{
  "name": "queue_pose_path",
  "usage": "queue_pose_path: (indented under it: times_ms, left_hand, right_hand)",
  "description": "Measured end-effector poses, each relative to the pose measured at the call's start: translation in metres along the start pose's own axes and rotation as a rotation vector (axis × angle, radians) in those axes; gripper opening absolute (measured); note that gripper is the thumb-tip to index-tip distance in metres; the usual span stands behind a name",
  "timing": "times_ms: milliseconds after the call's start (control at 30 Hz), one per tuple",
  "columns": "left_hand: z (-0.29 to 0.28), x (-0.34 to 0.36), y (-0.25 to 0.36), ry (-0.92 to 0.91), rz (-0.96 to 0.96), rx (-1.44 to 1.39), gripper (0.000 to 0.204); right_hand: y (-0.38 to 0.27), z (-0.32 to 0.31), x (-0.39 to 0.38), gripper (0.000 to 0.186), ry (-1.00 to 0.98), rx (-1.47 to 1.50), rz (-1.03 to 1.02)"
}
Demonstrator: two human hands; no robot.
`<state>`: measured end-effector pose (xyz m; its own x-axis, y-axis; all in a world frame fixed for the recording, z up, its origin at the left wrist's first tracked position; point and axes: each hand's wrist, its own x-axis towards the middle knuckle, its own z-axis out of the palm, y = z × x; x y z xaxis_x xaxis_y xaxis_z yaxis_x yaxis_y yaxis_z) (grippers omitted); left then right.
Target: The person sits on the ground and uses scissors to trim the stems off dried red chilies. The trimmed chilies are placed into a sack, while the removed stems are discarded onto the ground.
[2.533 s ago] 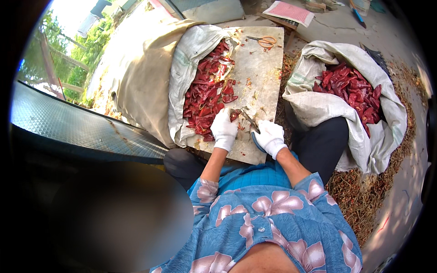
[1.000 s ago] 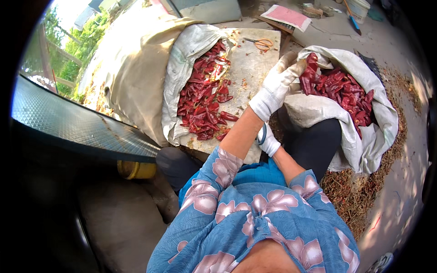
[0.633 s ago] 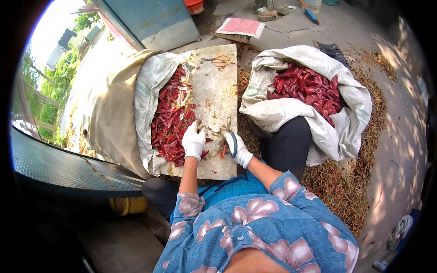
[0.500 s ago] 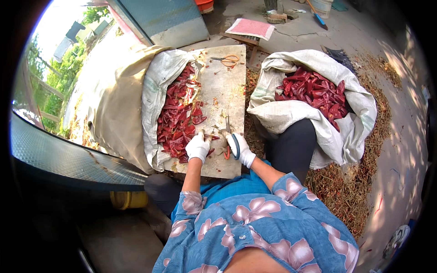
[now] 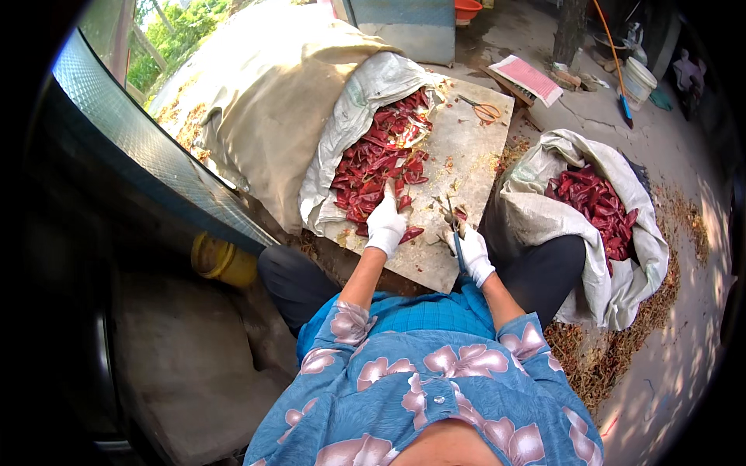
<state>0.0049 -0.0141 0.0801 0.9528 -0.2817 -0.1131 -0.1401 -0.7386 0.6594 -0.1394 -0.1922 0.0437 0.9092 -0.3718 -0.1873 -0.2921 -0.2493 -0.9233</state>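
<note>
My left hand (image 5: 385, 224), in a white glove, reaches into the near edge of a heap of dried red chili peppers (image 5: 364, 196). Its fingers are stretched out onto the peppers, and nothing shows held in them. A loose pepper (image 5: 411, 234) lies on the board beside its wrist. My right hand (image 5: 474, 253), also gloved, is closed around a pair of scissors (image 5: 458, 247) with dark blue handles, blades pointing away from me. Just past its fingertips is a single red pepper (image 5: 461, 213); whether the fingers touch it I cannot tell. Both hands are over a pale board (image 5: 466, 147) in front of my lap.
A white sack (image 5: 536, 210) of red peppers stands to the right by my knee. Orange-handled scissors (image 5: 487, 113) lie at the board's far end. A pale sack (image 5: 330, 182) lies under the heap's left side. A yellow bucket (image 5: 225, 260) is at left, dry stalks (image 5: 583, 365) at right.
My left hand has moved away from the right hand, forward onto the pepper heap. My right hand still holds the scissors. The whole view has shifted and turned.
</note>
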Motion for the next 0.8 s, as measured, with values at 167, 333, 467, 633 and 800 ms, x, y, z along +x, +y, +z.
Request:
queue_pose_path:
  times_ms: [167,333,467,633,800]
  left_hand:
    - [-0.002,-0.031,-0.041,-0.002,0.185,-0.731,0.046]
    - [-0.009,-0.063,-0.061,-0.003,0.045,-0.717,0.041]
    - [-0.009,-0.07,-0.069,0.038,0.165,-0.579,0.039]
    - [-0.018,-0.079,-0.055,0.029,0.171,-0.401,0.036]
    - [-0.001,-0.078,-0.064,-0.118,0.12,-0.566,0.043]
  right_hand:
    - [-0.017,0.018,-0.018,0.049,0.096,-0.482,-0.329]
    - [-0.042,0.036,-0.041,0.045,0.039,-0.76,-0.407]
    - [-0.071,0.043,-0.059,0.036,0.024,-0.794,-0.407]
    - [-0.049,0.046,-0.063,0.037,-0.089,-0.725,-0.355]
    - [-0.019,0.044,-0.06,0.031,-0.271,-0.198,-0.295]
